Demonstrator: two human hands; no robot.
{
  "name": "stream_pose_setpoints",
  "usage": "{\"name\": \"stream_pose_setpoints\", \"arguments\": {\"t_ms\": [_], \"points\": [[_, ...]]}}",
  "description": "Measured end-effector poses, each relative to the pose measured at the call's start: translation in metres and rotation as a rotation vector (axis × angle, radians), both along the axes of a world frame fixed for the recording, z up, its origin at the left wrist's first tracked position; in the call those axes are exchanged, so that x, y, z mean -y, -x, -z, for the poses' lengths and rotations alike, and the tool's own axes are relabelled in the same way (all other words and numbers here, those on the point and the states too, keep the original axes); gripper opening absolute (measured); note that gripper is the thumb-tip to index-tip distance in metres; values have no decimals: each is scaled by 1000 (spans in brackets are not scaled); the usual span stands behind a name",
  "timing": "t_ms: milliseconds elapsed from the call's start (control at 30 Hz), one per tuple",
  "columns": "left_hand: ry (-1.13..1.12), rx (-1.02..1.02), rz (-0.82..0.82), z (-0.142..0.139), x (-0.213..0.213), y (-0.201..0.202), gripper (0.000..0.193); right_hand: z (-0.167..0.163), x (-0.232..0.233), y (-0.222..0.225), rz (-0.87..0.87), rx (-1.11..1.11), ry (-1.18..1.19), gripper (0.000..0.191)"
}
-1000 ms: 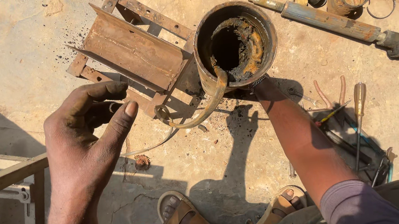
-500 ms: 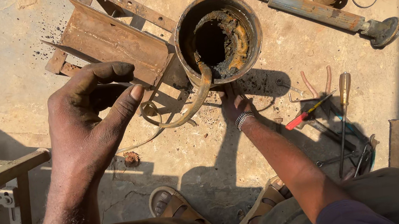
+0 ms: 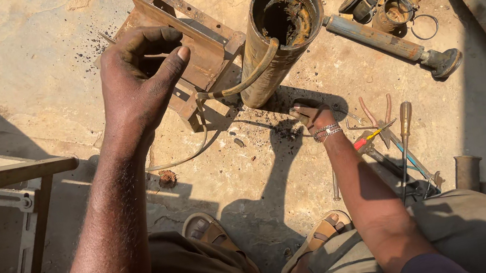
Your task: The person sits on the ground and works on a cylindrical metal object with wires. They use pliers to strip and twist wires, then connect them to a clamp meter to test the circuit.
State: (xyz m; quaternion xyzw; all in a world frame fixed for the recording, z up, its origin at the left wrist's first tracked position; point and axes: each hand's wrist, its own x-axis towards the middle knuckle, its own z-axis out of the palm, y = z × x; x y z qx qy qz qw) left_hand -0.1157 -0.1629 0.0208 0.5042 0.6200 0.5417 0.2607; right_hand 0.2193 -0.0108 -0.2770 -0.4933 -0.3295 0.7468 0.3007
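Standing on the floor (image 3: pixel 46 68): cylinder (image 3: pixel 280 38), bracket (image 3: pixel 193 43) to its left, shaft (image 3: pixel 390 45) right, tools (image 3: pixel 389 130) nearer.

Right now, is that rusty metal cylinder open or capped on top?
Open: the rusty cylinder shows a dark hollow inside, and a bent hose hooks over its rim.
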Motion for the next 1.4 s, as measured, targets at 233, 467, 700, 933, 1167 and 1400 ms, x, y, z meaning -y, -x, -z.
{"name": "stream_pose_setpoints", "arguments": {"t_ms": [233,467,700,933,1167,1400], "points": [[-23,208,52,14,-21,2,32,-118,-31,0,227,-674,45,37],[11,243,61,25,-37,1,36,-210,-56,-29,-3,-484,-147,25],[107,296,77,40,-28,1,35,-231,-39,-65,-122,-273,-308,27],[219,292,49,52,-17,1,34,-233,-45,-60,-190,-183,-370,28],[313,238,41,53,-17,-2,36,-223,-46,-42,-162,-55,-295,39],[361,216,41,52,-20,-5,37,-235,-39,-32,-172,-460,-128,38]]}}
